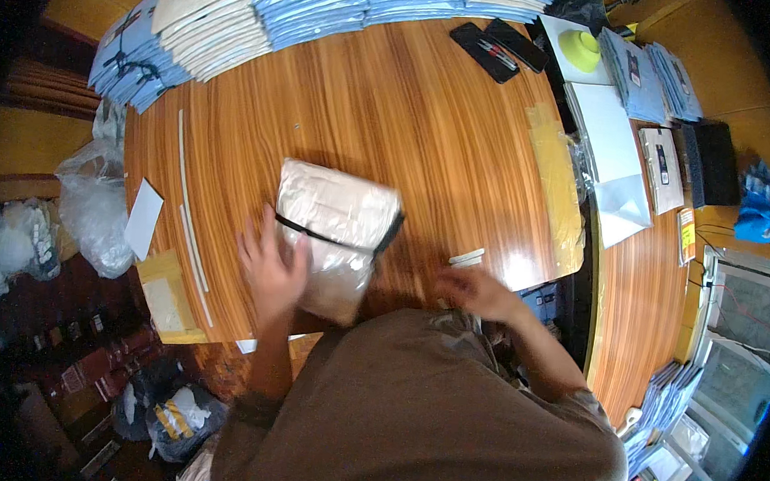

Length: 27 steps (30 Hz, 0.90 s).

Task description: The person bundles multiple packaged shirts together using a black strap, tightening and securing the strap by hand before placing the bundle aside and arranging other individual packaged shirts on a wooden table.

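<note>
A cream folded bundle in clear plastic wrap [339, 198] lies on the wooden table in front of me, slightly tilted. Across its middle runs a black band [315, 232], which continues round the right edge. My left hand [276, 267] is at the bundle's left side, fingers spread and thumb over its edge. To the right, apart from the bundle, my right hand [479, 295] hovers near the table's front edge. Motion blurs its fingers, so whether they hold anything cannot be made out. Just beyond it lie small white strips [467, 258].
Stacks of blue packed garments [311, 11] and cream ones [213, 32] line the far edge. Two black phones [485, 53] with pens lie at the far right. A white card [144, 219] and long white strips [192, 255] are at left. Plastic bags [97, 196] hang beside the table.
</note>
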Each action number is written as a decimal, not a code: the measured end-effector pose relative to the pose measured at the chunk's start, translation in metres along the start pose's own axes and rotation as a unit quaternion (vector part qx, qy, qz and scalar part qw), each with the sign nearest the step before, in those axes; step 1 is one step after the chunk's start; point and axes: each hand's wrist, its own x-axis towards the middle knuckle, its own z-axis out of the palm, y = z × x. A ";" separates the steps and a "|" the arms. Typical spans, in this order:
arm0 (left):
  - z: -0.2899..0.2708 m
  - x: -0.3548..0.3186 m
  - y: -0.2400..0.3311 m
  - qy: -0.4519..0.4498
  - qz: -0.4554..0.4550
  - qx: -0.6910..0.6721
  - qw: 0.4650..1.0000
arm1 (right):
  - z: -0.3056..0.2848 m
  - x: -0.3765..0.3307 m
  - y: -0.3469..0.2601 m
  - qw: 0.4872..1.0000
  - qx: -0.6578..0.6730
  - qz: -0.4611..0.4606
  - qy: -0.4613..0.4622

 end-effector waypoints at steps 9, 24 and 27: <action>0.021 0.039 -0.021 -0.039 0.175 0.014 0.984 | -0.288 0.213 0.052 0.811 -0.287 -0.211 0.464; 0.077 -0.106 0.013 0.062 -0.298 -0.526 0.794 | -0.350 0.322 0.106 0.814 -0.356 -0.168 0.427; 0.084 -0.104 -0.016 -0.037 -0.296 -0.497 0.815 | -0.310 0.283 0.056 0.850 -0.181 -0.175 0.464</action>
